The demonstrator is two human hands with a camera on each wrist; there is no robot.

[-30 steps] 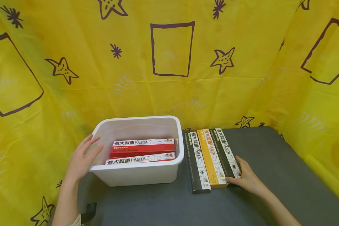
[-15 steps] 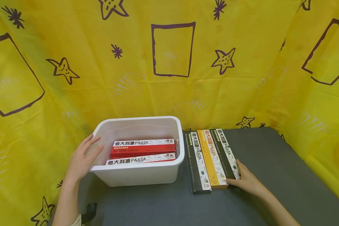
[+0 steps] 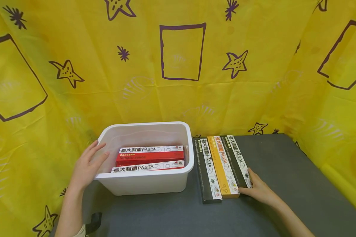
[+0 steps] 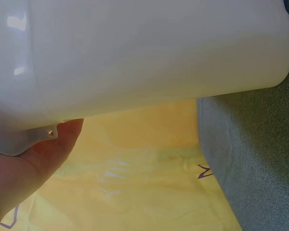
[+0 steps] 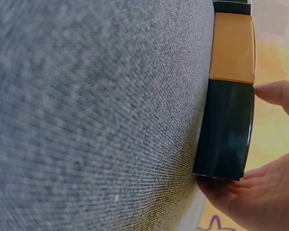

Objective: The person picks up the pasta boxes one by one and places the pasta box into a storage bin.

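A white plastic bin (image 3: pixel 148 184) stands on the table, holding red tomato-sauce pasta boxes (image 3: pixel 151 157). My left hand (image 3: pixel 86 166) rests at its left rim with loosely extended fingers; the left wrist view shows the bin's wall (image 4: pixel 149 57) and part of the hand (image 4: pixel 43 159) under the rim. To the right, a black pasta box (image 3: pixel 208 174), a yellow one (image 3: pixel 223 171) and another black one (image 3: pixel 236 161) lie side by side. My right hand (image 3: pixel 259 187) grips the rightmost black box near its front end, thumb on top and fingers along its right side.
A dark grey cloth covers the table (image 3: pixel 284 171). Yellow patterned fabric (image 3: pixel 181 98) hangs behind and on both sides, close to the bin's back. The leftmost black box lies right beside the bin.
The right hand has shifted very slightly at the rightmost black box. Otherwise the hands, bin and boxes look the same; the whole view drifts a few pixels.
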